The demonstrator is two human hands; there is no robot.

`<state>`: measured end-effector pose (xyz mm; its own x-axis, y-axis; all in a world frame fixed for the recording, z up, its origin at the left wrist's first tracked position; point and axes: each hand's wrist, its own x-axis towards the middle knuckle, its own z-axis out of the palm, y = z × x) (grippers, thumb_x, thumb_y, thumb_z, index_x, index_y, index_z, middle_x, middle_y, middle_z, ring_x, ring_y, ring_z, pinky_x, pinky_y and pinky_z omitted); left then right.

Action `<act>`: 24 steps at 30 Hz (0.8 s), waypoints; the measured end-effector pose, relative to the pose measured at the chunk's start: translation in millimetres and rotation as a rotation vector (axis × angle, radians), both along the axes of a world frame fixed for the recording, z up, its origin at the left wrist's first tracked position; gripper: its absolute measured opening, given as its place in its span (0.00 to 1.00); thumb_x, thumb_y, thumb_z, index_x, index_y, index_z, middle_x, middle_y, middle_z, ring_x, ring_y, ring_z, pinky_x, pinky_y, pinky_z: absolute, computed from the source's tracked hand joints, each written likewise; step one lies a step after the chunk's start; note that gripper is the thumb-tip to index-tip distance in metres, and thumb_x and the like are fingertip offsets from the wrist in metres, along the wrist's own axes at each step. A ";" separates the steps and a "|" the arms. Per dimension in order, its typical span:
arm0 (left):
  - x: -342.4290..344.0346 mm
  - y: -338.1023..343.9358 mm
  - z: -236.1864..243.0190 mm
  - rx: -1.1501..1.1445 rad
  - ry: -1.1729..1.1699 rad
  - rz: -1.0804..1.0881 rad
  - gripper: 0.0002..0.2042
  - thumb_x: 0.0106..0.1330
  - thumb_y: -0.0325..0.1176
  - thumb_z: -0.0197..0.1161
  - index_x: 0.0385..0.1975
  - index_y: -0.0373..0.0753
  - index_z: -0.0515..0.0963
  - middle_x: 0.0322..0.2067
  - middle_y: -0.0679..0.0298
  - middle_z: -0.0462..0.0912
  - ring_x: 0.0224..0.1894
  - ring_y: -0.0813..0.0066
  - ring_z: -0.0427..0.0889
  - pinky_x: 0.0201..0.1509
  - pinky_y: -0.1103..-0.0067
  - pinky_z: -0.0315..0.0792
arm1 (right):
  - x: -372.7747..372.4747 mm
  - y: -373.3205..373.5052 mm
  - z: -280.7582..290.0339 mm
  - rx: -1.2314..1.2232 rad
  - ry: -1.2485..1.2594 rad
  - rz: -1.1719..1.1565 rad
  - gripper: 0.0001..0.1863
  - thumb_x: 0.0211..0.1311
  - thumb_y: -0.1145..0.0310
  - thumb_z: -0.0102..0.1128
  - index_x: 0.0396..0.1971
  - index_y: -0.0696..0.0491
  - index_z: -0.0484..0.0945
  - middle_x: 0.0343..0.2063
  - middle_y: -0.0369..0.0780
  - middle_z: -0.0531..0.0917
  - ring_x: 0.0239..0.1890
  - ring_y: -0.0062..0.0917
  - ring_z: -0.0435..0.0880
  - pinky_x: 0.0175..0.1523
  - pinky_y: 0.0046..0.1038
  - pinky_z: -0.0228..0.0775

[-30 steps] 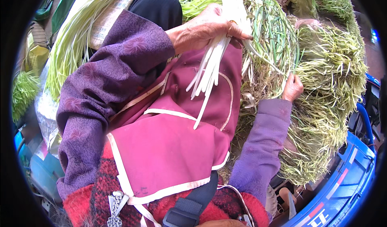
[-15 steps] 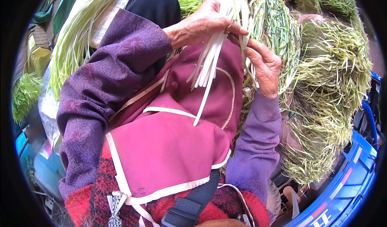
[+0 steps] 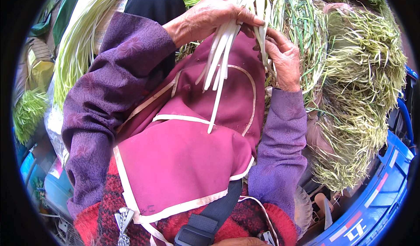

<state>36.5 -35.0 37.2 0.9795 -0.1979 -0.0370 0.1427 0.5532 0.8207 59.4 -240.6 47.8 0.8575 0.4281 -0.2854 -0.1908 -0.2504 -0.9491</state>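
Near the top middle, my left hand (image 3: 214, 10) is closed around a bunch of chives (image 3: 222, 55), its thumb and fingers across the pale stalks. The white stalk ends hang toward me over a maroon apron (image 3: 188, 163), one reaching lower than the others. Just right of the bunch is my right hand (image 3: 285, 62), with fingers bent and pressed together on a thin chive stalk (image 3: 261, 45) beside the left fingertips. Part of those fingers is hidden. The upper end of the bunch runs out of view at the top edge.
Loose green and white chives (image 3: 302, 40) lie beyond my right hand. A large heap of cut greens (image 3: 358, 88) fills the right side, above a blue vehicle side panel (image 3: 372, 202). Long pale green chives (image 3: 81, 49) drape at the left, with a smaller green bundle (image 3: 29, 112) farther left.
Both hands and the held chives have shifted slightly up in view; the left hand also sits a little farther left. The left hand keeps its grip, and the right fingers stay closed beside the bunch.
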 end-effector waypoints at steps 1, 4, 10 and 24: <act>-1.7 0.2 1.8 -0.024 -0.003 -0.015 0.08 0.50 0.23 0.65 0.30 0.30 0.76 0.25 0.59 0.80 0.26 0.73 0.80 0.33 0.80 0.76 | 2.4 -3.4 -5.4 -0.035 -0.104 -0.031 0.09 0.54 0.75 0.58 0.37 0.57 0.77 0.25 0.33 0.80 0.24 0.11 0.75 0.24 0.14 0.63; -7.5 -2.6 7.5 -0.029 0.028 -0.057 0.08 0.49 0.23 0.65 0.29 0.30 0.76 0.24 0.58 0.79 0.25 0.72 0.80 0.33 0.80 0.76 | 20.5 -27.0 -23.5 -0.249 -0.525 -0.139 0.09 0.52 0.81 0.54 0.33 0.55 0.80 0.21 0.35 0.81 0.23 0.13 0.76 0.24 0.15 0.67; -9.0 -1.6 15.1 -0.079 -0.003 -0.053 0.09 0.48 0.24 0.67 0.28 0.31 0.76 0.24 0.58 0.79 0.26 0.71 0.81 0.33 0.80 0.76 | 73.9 -135.1 -18.6 -1.267 -0.638 -0.340 0.11 0.51 0.67 0.59 0.37 0.46 0.78 0.25 0.41 0.82 0.29 0.32 0.82 0.32 0.31 0.70; -5.2 0.7 -0.1 0.051 0.042 0.061 0.13 0.49 0.24 0.66 0.35 0.29 0.74 0.26 0.60 0.79 0.27 0.74 0.81 0.32 0.80 0.78 | -12.6 13.9 7.7 0.070 -0.291 -0.004 0.08 0.56 0.74 0.58 0.34 0.61 0.79 0.27 0.40 0.82 0.27 0.18 0.78 0.34 0.19 0.70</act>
